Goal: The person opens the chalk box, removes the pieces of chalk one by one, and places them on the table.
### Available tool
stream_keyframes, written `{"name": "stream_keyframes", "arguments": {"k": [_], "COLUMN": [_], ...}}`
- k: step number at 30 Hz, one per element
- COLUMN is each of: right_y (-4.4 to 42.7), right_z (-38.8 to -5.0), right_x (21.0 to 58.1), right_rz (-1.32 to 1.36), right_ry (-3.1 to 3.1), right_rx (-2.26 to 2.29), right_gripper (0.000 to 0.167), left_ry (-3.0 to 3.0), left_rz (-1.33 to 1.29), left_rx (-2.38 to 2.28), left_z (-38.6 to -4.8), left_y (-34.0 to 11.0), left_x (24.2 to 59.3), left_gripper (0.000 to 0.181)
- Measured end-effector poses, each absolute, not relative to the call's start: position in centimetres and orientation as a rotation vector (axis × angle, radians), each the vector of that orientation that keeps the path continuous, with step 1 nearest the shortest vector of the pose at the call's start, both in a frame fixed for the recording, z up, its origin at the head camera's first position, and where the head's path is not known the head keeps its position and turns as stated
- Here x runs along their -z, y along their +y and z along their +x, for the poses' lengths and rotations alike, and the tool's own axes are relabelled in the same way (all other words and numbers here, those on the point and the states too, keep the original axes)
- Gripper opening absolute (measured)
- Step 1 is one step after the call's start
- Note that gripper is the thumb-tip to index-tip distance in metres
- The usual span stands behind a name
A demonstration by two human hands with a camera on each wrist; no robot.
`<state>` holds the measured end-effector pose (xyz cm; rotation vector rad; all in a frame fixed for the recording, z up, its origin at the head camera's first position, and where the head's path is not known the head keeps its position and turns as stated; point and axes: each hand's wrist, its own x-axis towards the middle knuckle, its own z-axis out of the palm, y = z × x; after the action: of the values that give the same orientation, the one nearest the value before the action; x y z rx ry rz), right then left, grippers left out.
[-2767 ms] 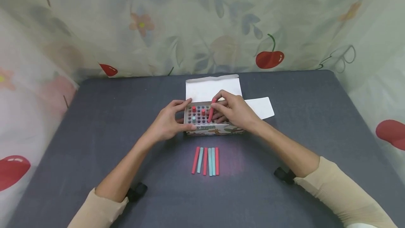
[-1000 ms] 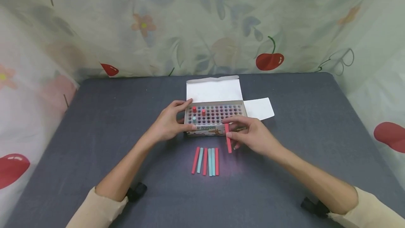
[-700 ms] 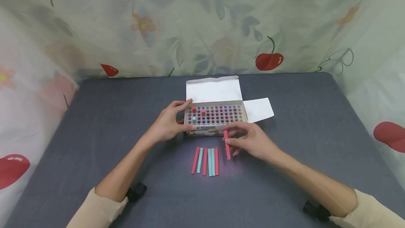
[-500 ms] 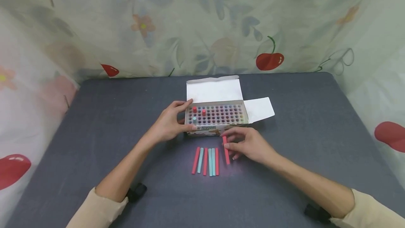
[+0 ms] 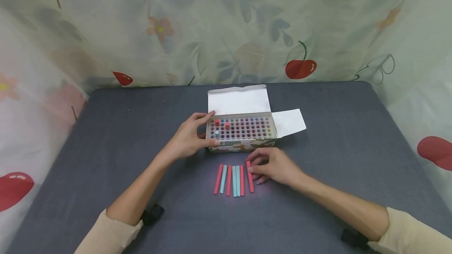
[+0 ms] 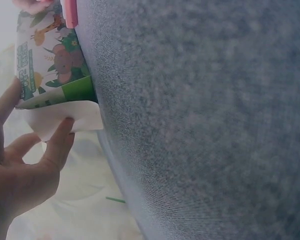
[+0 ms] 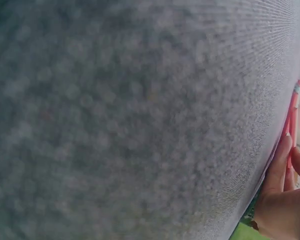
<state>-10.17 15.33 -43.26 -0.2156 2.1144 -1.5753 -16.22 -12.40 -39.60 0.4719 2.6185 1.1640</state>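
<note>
An open printed cardboard chalk box [image 5: 247, 144] stands at mid table, its holder full of round holes. Two red chalk sticks and one light blue stick poke up from holes at its left end. My left hand [image 5: 188, 138] grips that end, thumb at the front and fingers reaching behind. The left wrist view shows fingers against a white end flap [image 6: 65, 117]. My right hand [image 5: 275, 166] pinches a red chalk stick [image 5: 250, 185] just right of a row of red and light blue chalk sticks [image 5: 229, 183] on the table. Whether the pinched stick touches the cloth, I cannot tell.
The box's white lid [image 5: 240, 101] is folded back, and a white side flap [image 5: 289, 122] sticks out to the right. A dark grey cloth covers the table [image 5: 197, 222]. Behind it hangs a floral curtain [image 5: 226, 26].
My right hand has carried the red chalk stick from over the box's holes down toward me, to the right end of the row. My left hand has stayed on the box.
</note>
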Motion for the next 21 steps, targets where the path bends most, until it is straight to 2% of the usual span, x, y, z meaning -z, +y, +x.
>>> {"name": "stream_keyframes", "arguments": {"k": [21], "right_y": [15.17], "right_z": [-10.46], "right_x": [43.9], "right_rz": [-0.203], "right_ry": [2.089], "right_rx": [1.574], "right_gripper": [0.024], "left_ry": [2.611], "left_rz": [0.5], "left_rx": [-1.187], "left_z": [-16.18], "left_y": [-12.53], "left_x": [39.54], "left_gripper": [0.089]}}
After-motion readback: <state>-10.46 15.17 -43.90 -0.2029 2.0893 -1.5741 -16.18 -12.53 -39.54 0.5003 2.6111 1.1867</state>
